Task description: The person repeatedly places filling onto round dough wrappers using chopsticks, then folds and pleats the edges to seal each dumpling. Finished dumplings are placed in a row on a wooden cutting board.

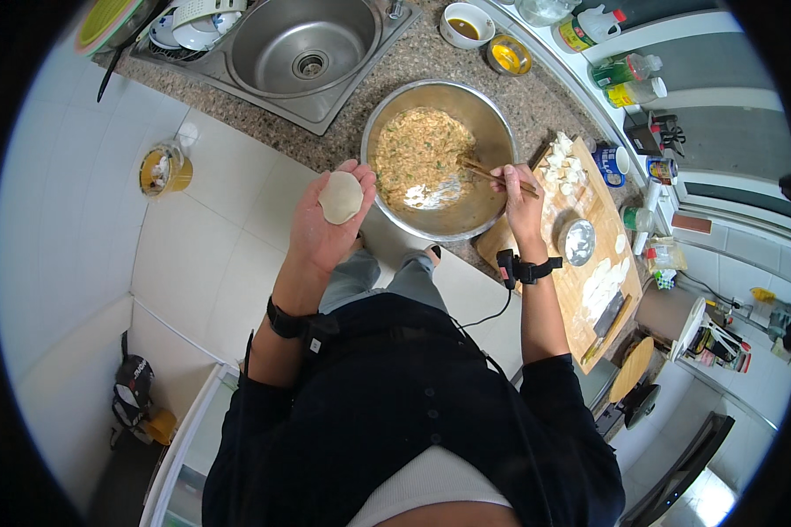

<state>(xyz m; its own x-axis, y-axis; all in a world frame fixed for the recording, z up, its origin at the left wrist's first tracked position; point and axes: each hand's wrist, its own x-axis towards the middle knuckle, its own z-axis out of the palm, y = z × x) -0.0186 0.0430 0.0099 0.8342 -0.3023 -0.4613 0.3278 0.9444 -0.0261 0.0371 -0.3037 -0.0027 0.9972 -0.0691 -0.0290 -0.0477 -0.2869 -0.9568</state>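
Note:
On the palm of my left hand lies a round dough wrapper, flat and pale. That hand is palm up, just left of a large stainless steel mixing bowl. Ground filling with green flecks covers much of the bowl's bottom. My right hand, at the bowl's right rim, grips wooden chopsticks. Their tips reach into the filling's right edge. A wooden cutting board lies to the right, with dough pieces at its far end and a small metal bowl of flour.
A cleaver and a rolling pin lie on the board's near end. Beyond the mixing bowl stand a white bowl of brown liquid and a small bowl of yellow egg. A steel sink is at the upper left, bottles along the windowsill.

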